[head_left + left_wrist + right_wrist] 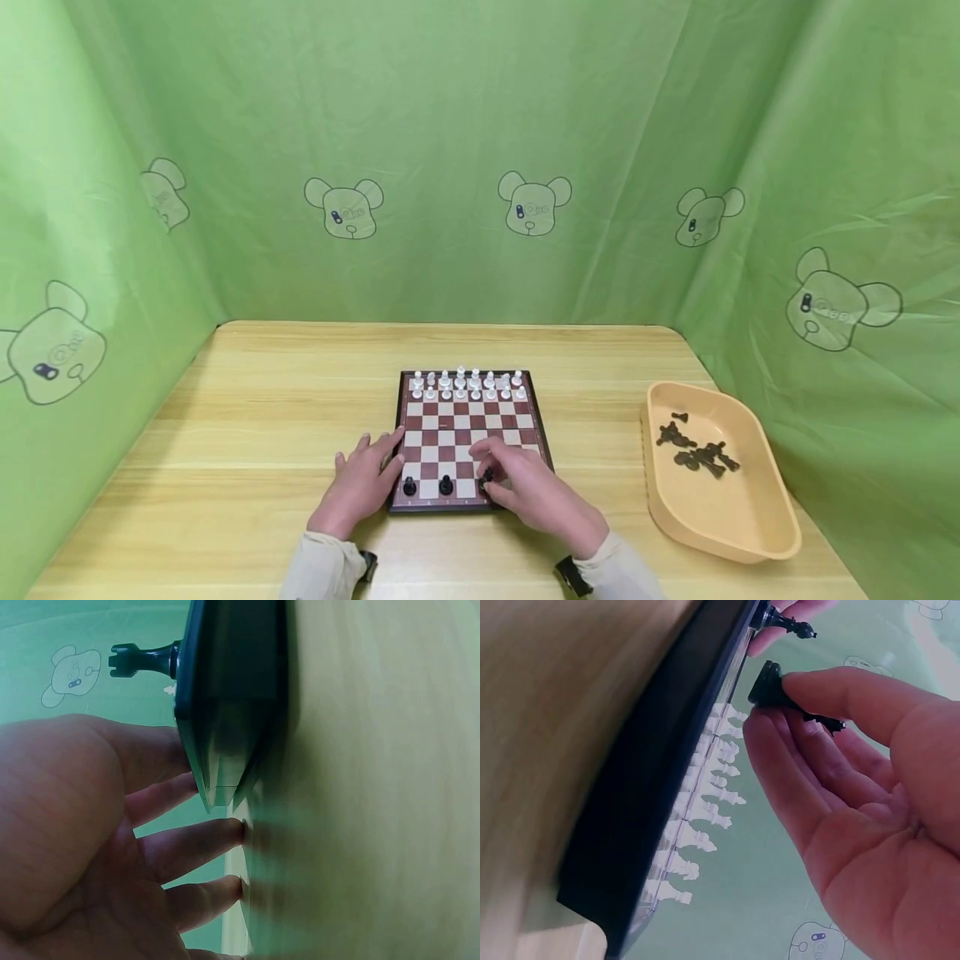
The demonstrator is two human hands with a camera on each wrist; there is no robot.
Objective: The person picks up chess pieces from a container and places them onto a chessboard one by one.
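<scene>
The left hand [362, 485], fingers spread and gripping nothing, touches the left edge of a black-rimmed, red-and-white checkered board [446, 437], its little finger cut off in the left wrist view. The right hand [528, 490] pinches a glossy black chess piece with a crown-like top [767, 685] just off the board's near row, fingers partly hiding it. A round-cornered peach tray [723, 510] holds jumbled black pieces [705, 456], too small to tell apart.

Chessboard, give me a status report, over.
Left hand touches left edge of chessboard. Right hand pinches black piece over near row. More black pieces in tray. No obstruction visible.
</scene>
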